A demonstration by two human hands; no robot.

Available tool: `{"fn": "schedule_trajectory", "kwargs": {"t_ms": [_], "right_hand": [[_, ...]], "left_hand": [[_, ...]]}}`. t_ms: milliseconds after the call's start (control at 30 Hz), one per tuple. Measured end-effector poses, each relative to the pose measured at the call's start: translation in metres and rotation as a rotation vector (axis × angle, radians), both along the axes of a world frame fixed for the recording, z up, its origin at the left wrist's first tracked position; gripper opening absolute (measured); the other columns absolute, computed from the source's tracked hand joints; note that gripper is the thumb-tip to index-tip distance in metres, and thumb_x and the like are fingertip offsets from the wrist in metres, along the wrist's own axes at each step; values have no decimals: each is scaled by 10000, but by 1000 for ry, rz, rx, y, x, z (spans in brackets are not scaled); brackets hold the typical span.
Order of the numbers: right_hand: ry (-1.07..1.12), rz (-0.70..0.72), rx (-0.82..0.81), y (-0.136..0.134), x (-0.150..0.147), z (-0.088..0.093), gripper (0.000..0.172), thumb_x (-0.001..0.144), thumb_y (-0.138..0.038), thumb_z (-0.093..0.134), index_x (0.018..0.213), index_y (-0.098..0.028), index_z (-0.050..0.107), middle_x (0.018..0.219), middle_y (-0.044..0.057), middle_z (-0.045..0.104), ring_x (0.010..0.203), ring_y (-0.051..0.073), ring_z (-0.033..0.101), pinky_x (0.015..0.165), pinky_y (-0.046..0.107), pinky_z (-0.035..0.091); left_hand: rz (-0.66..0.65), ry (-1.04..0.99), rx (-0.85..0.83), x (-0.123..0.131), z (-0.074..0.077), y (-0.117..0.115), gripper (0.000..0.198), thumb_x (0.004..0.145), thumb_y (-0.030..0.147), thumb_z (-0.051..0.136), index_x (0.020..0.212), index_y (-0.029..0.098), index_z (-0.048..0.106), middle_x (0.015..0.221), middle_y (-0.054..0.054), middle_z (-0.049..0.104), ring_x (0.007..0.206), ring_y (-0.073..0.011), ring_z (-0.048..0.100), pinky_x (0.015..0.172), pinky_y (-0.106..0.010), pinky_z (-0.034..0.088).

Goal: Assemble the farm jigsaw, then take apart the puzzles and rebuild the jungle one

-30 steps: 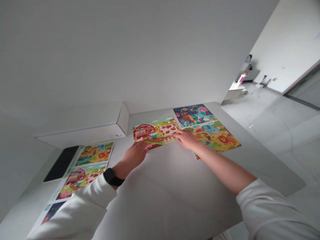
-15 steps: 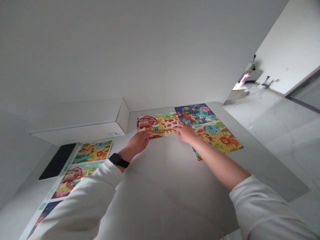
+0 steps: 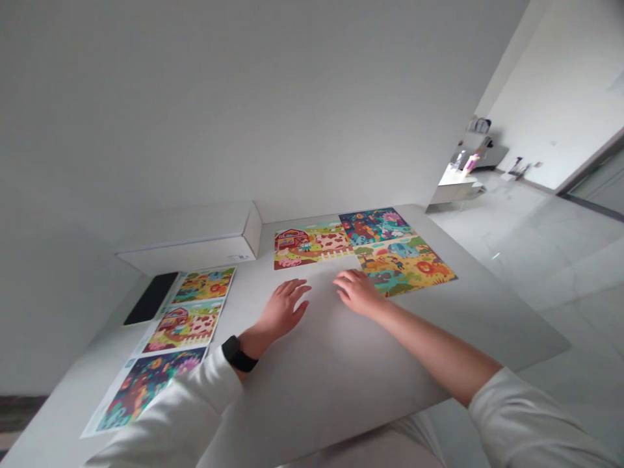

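My left hand (image 3: 284,305) hovers over or rests on the table, fingers spread, holding nothing; a black watch (image 3: 239,354) is on its wrist. My right hand (image 3: 359,292) lies opposite with its fingers apart, just below the pictures, also empty. Beyond both hands is a farm picture (image 3: 312,244) with a red barn, a cow and a pig. Its right edge meets a dark forest picture (image 3: 375,225) at the back and a yellow safari picture (image 3: 404,263) with a lion and an elephant in front. My right hand hides a little of the safari picture's near left corner.
At the left lies a printed sheet (image 3: 138,356) showing the same three pictures in a column. Beside it is a flat black object (image 3: 151,299). A long white box (image 3: 195,250) stands against the wall. The grey table's (image 3: 517,325) right edge borders the tiled floor.
Both hands have come off the farm picture and drawn back towards me, leaving it fully visible. The view has shifted, showing more of the printed sheet and the table's near edge.
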State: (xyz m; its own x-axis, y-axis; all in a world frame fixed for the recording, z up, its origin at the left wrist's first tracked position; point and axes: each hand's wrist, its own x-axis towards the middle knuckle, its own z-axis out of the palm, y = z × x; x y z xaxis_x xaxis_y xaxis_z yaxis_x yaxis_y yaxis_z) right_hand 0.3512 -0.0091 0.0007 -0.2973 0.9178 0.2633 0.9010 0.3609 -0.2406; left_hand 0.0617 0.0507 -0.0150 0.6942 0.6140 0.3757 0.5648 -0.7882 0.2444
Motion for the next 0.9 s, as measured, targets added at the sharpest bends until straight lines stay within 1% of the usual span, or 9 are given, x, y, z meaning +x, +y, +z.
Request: {"fn": "schedule_trajectory", "kwargs": {"t_ms": [67,133,200,267,333,400,467,667,900], "right_hand": [[-7,22,-17,-25,-6,-5,295,1008,-209,667,1288,-226,757,1315,100,723,1211,283,638,1103,451,493],[-23,26,-26,-44,-9,-10,300,1001,-201,677,1288,-238,755,1305,97,723,1203,283,636,1086,452,491],[-38,8,-23,-54,-9,-14,318,993,-183,679,1296,-252,750,1308,97,720,1197,284,632,1076,453,486],[-50,-13,-11,-58,-8,-18,321,993,-180,670,1295,-254,751,1313,100,719,1193,290,628,1070,455,480],[-55,-26,6,-59,-7,-22,298,1007,-198,647,1279,-245,758,1300,104,725,1180,299,628,1062,460,477],[-49,-35,25,-58,-7,-25,279,1024,-217,616,1258,-233,767,1281,109,732,1171,304,627,1060,463,473],[-35,-43,35,-58,-7,-26,282,1026,-219,601,1251,-229,772,1265,113,736,1167,305,627,1061,461,469],[-18,-58,44,-58,-8,-26,301,1010,-186,581,1232,-226,780,1266,116,737,1182,302,625,1061,452,458],[-14,-74,24,-59,-11,-23,313,1004,-191,574,1235,-231,782,1267,119,730,1188,307,620,1070,458,462]], "left_hand": [[17,-21,-27,-3,0,-21,344,1043,292,579,1372,265,678,1458,-109,692,1362,-298,641,1176,-539,530],[37,-38,-48,-6,1,-37,331,1049,275,564,1357,260,686,1440,-110,699,1349,-289,650,1163,-527,541],[59,-48,-61,-8,1,-47,326,1051,261,556,1346,252,694,1439,-115,696,1344,-284,653,1164,-523,542],[86,-51,-67,-8,1,-54,326,1038,261,580,1340,243,702,1445,-123,689,1348,-289,649,1174,-529,534],[111,-47,-68,-6,-1,-57,332,1015,265,619,1332,241,714,1445,-127,689,1348,-301,646,1179,-541,528],[114,-53,-69,-4,-3,-57,319,1009,260,627,1309,240,733,1442,-118,696,1342,-294,650,1192,-535,517],[106,-58,-73,-3,-7,-55,297,1020,233,594,1270,236,755,1395,-106,726,1300,-271,674,1188,-509,522],[53,-34,-70,-2,-16,-53,297,1011,255,626,1265,214,774,1388,-111,736,1304,-273,672,1201,-488,512],[69,-30,-87,-1,-14,-54,305,1005,253,620,1264,225,778,1386,-116,733,1296,-277,672,1197,-495,511]]}}
